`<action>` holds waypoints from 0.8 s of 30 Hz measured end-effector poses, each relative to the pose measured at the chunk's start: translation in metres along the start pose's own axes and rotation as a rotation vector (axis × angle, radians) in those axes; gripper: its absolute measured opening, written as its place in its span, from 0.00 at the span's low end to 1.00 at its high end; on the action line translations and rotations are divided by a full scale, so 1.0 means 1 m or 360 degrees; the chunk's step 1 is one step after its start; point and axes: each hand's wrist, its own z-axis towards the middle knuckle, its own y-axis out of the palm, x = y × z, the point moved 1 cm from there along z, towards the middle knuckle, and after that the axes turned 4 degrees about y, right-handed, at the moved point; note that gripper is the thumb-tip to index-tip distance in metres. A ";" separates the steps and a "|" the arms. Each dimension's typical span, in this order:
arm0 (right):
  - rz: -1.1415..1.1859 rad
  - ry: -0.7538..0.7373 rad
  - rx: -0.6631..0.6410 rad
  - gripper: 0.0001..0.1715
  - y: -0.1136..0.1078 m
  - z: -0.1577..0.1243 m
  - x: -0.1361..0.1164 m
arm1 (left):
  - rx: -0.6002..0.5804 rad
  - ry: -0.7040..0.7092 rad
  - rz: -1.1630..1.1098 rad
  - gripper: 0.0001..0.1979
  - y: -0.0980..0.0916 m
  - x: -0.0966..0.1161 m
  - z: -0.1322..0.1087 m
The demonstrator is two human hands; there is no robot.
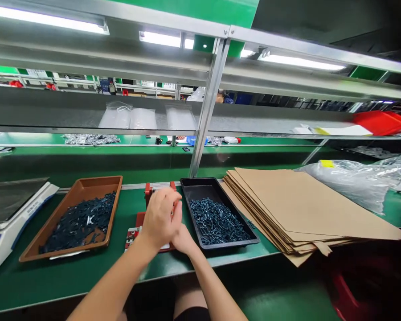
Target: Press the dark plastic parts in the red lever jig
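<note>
My left hand (pixel 158 217) is raised over a small red fixture (pixel 143 223) on the green bench, its fingers curled together at the tips. My right hand (pixel 182 238) sits just under and behind it, mostly hidden, with its fingers pressed against the left hand's. What the fingers pinch is too small to see. A brown tray (pixel 115 183) of dark small parts lies to the left of the fixture. A black tray (pixel 200 183) of dark screw-like parts lies to the right.
A weighing scale (pixel 10 214) stands at the left edge. A stack of flat cardboard sheets (pixel 304 205) lies to the right, with a crumpled plastic bag (pixel 357 178) beyond it. A metal upright (pixel 207 107) and shelf rails run overhead. A red bin (pixel 384 121) sits on the shelf.
</note>
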 end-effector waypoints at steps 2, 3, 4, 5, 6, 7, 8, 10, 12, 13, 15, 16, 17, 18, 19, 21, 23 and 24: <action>0.0007 0.0036 -0.0023 0.16 0.002 0.000 0.003 | -0.0043 -0.0154 0.0052 0.08 0.002 -0.015 0.030; 0.0005 0.0044 -0.0011 0.17 0.004 -0.001 0.004 | -0.0076 -0.0258 0.0027 0.11 0.003 -0.024 0.043; -0.0005 0.0030 0.0018 0.17 0.004 -0.003 0.005 | -0.0118 -0.0343 -0.0032 0.14 0.003 -0.031 0.053; -0.0009 -0.0009 0.0050 0.18 0.005 -0.004 0.005 | -0.0155 -0.0398 -0.0093 0.17 0.002 -0.036 0.060; -0.0003 -0.0069 0.0076 0.19 0.005 -0.006 0.005 | -0.0186 -0.0411 -0.0141 0.19 0.000 -0.040 0.060; 0.0007 -0.0141 0.0095 0.21 0.005 -0.008 0.004 | -0.0192 -0.0390 -0.0155 0.22 -0.003 -0.042 0.055; 0.0018 -0.0210 0.0114 0.22 0.005 -0.010 0.003 | -0.0166 -0.0352 -0.0132 0.24 -0.007 -0.043 0.043; 0.0038 -0.0304 0.0135 0.25 0.004 -0.013 0.001 | -0.0039 -0.0288 -0.0001 0.26 -0.015 -0.047 0.004; 0.0040 -0.0324 0.0123 0.25 0.004 -0.014 0.000 | 0.0091 -0.0366 0.0156 0.25 -0.022 -0.059 -0.049; 0.0030 -0.0310 0.0114 0.25 0.005 -0.014 -0.001 | 0.0084 -0.0467 0.0239 0.24 -0.023 -0.069 -0.076; -0.0015 -0.0247 0.0107 0.24 0.008 -0.012 0.000 | -0.0150 -0.0698 0.0307 0.22 -0.021 -0.089 -0.126; -0.0043 -0.0207 0.0117 0.24 0.011 -0.012 0.001 | -0.0284 -0.0809 0.0272 0.20 -0.019 -0.098 -0.145; -0.0069 -0.0172 0.0128 0.24 0.013 -0.012 0.002 | -0.0386 -0.0909 0.0218 0.19 -0.016 -0.105 -0.161; -0.0088 -0.0145 0.0138 0.24 0.015 -0.012 0.003 | -0.0434 -0.0999 0.0152 0.18 -0.013 -0.111 -0.173; -0.0101 -0.0128 0.0145 0.23 0.017 -0.012 0.004 | -0.0412 -0.1088 0.0082 0.18 -0.010 -0.115 -0.180; -0.0117 -0.0112 0.0163 0.22 0.021 -0.012 0.005 | -0.0243 -0.1282 -0.0047 0.23 -0.007 -0.122 -0.185; -0.0131 -0.0104 0.0184 0.20 0.024 -0.011 0.005 | -0.0066 -0.1448 -0.0170 0.30 -0.006 -0.127 -0.184; -0.0137 -0.0101 0.0193 0.19 0.024 -0.011 0.004 | -0.0005 -0.1499 -0.0228 0.32 -0.006 -0.128 -0.182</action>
